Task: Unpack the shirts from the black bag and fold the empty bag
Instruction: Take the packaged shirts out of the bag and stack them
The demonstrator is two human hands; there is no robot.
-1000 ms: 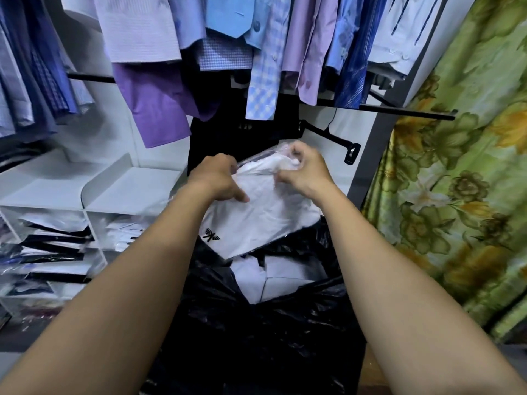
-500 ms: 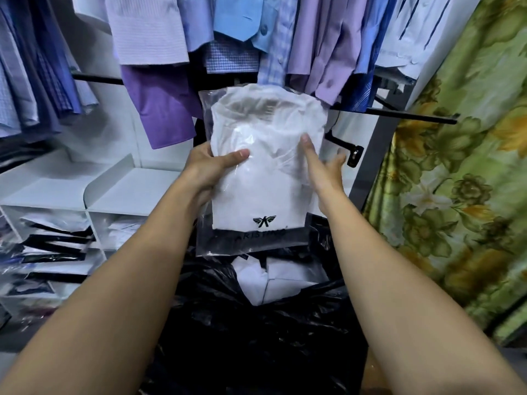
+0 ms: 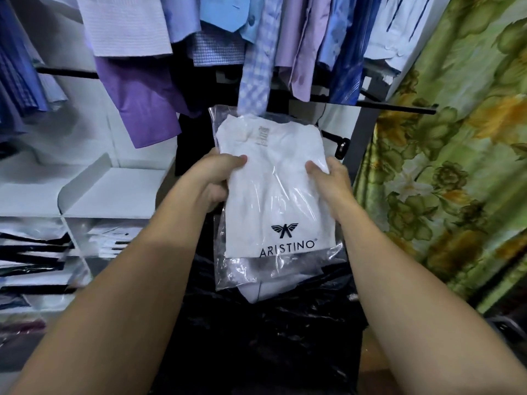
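Fingers of both hands are curled shut around a white shirt in a clear wrapper [image 3: 275, 192], which is held up flat above the black bag [image 3: 256, 337]. One side of the pack is pinched by the left hand [image 3: 219, 172], with the thumb on the front and the other fingers hidden behind. The other side is gripped the same way by the right hand [image 3: 328, 175]. A dark bird mark and a name are printed low on the wrapper. Just under the pack, another packed shirt [image 3: 265, 289] is seen in the open mouth of the bag, so the bag is not empty yet. The unpacking step is judged to be in hand, and the folding step is not yet begun. Next, a spot must be picked for the held pack, maybe the white shelf [image 3: 114, 192] near the left arm, where more packed shirts are stacked below. The slippery wrapper should be held firmly so the pack is not dropped.
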